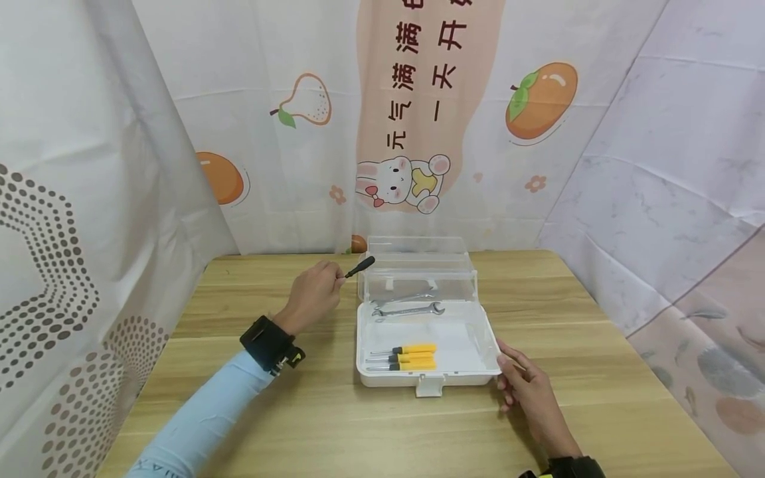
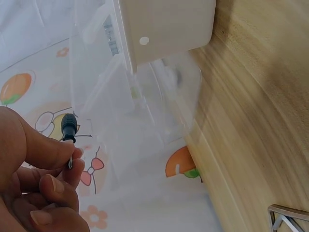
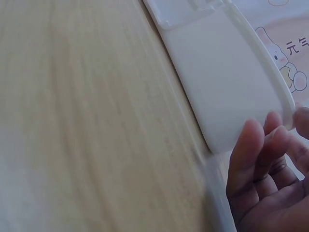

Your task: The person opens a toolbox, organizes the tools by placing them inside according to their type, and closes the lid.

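Observation:
My left hand (image 1: 317, 292), left of the box, pinches a small screwdriver (image 2: 69, 128) by its thin metal shaft. Its black handle points away from the fingers, and the shaft's tip shows below them in the left wrist view. A white plastic toolbox (image 1: 466, 342) stands on the table with its clear lid (image 1: 418, 265) folded back. At the box's front right corner, my right hand (image 1: 532, 392) grips the rim between thumb and fingers. Inside the box, several yellow-handled screwdrivers (image 1: 415, 357) lie near the front, and a silver wrench (image 1: 412, 311) lies along the back.
The wooden table (image 1: 311, 425) extends on both sides of the box. Behind it hangs a white printed curtain (image 1: 299, 166), close to the raised lid. More fabric (image 1: 72, 199) hangs along the left side, and a patterned sheet (image 1: 675, 232) along the right.

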`<state>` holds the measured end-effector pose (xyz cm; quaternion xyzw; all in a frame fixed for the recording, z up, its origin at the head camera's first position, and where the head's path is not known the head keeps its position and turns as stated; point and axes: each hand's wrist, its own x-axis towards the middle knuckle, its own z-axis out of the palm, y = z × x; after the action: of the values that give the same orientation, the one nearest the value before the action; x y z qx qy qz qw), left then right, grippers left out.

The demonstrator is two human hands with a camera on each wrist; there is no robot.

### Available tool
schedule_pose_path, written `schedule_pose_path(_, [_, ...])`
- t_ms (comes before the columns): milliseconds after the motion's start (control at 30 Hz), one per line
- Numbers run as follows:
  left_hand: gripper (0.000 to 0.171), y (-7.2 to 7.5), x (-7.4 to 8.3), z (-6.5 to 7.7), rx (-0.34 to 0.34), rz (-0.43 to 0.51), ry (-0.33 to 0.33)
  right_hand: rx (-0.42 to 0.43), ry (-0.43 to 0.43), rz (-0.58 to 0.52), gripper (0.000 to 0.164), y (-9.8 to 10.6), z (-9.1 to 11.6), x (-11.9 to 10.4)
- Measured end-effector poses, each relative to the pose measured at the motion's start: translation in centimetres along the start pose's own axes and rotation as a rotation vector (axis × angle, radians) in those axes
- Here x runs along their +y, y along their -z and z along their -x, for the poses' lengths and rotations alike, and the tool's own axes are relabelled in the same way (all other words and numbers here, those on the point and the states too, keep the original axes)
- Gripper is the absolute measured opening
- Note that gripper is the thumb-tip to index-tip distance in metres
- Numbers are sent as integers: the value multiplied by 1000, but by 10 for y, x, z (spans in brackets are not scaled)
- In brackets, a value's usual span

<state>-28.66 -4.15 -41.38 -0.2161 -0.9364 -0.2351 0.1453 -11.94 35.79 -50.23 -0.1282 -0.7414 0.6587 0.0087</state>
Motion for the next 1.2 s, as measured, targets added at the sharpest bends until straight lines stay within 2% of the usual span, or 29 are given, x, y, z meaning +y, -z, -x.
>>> schedule_pose_path(333, [5, -3, 5, -8, 25, -28, -46, 9, 12, 6, 57, 0, -1, 0])
schedule_pose_path(1000, [8, -9, 17, -25, 9, -47, -67, 5, 10, -4, 57, 0, 0, 1])
schedule_pose_path(1200, [8, -13, 18, -29, 43, -68, -96, 3, 15, -1, 57, 0, -1, 2])
